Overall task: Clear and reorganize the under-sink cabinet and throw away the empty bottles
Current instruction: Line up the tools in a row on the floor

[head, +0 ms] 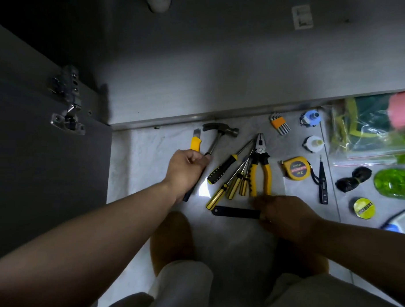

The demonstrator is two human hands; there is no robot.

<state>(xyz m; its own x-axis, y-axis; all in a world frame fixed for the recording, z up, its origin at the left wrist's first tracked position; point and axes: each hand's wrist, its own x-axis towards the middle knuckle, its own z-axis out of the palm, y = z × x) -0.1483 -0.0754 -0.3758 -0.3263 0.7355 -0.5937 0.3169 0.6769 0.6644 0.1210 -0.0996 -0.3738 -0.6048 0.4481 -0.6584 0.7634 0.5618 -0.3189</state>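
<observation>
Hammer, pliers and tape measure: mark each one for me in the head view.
hammer (219, 128), head view, on the metal head.
pliers (259, 152), head view, on the pivot between the jaws and the yellow handles.
tape measure (297, 168), head view, on the yellow case's label.

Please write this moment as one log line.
left hand: grips hammer handle | right hand: at black bar, grip unclear | nearby: pliers, tape measure on floor

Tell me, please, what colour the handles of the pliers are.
Yellow, turning black near the pivot. The pliers show best in the head view, the only one here.
</observation>
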